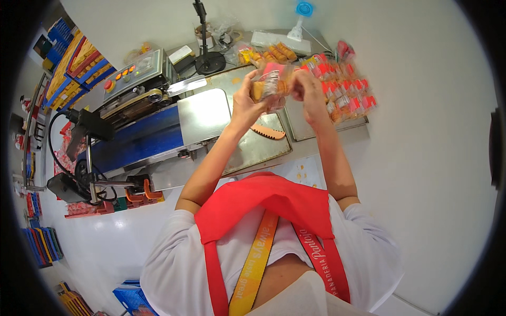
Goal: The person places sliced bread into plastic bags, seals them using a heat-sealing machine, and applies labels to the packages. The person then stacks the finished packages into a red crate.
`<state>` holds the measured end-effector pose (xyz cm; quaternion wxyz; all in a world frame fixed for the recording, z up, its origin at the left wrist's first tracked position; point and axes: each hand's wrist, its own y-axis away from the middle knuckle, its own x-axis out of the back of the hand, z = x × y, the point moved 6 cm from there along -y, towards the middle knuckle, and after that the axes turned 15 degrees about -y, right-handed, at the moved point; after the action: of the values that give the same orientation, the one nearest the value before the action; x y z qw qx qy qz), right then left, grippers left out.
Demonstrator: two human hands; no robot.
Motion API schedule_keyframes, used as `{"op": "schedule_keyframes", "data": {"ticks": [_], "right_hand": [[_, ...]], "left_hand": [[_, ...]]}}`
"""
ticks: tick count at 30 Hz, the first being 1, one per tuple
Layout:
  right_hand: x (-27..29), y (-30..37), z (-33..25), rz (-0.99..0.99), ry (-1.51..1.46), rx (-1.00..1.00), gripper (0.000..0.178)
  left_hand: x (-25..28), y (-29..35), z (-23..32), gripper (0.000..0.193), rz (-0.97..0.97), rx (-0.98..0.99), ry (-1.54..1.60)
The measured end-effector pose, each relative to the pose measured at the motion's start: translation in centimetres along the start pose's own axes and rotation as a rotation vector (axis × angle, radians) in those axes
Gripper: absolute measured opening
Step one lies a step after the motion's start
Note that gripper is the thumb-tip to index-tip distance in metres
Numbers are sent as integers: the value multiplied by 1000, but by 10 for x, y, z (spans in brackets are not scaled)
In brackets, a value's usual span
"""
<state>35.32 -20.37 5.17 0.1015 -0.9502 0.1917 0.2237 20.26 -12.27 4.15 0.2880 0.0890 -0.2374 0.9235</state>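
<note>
Up in the air goes the action: the left hand (245, 105) has its fingers clamped on a clear pack (271, 83) of golden baked pieces, held above a metal tray (253, 155). Over on the pack's right edge, the right hand (313, 100) has its fingers bunched; whether they grip it, I can't tell. Below lies a peach-coloured, toothed piece (268, 131) on the tray. Rows of filled packs (345, 97) sit to the right, a blue conveyor belt (138, 139) to the left!
</note>
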Motion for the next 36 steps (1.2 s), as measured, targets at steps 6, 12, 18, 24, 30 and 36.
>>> {"op": "schedule_keyframes", "data": {"ticks": [6,12,18,24,30,36], "right_hand": [[-54,7,16,-81,317,33,87],[-141,19,13,-152,634,353,84],[-162,7,44,-251,482,421,64],[-109,-41,150,-215,470,392,42],[-138,-28,120,-33,514,525,24],[-158,-29,89,6,758,648,12]], "left_hand": [[41,3,-31,42,-173,344,639],[84,10,-49,54,-205,306,880],[124,18,-48,48,60,129,780],[155,29,-86,55,231,42,-405],[163,44,-64,31,570,-49,-376],[171,40,-42,13,574,-63,-561]]}}
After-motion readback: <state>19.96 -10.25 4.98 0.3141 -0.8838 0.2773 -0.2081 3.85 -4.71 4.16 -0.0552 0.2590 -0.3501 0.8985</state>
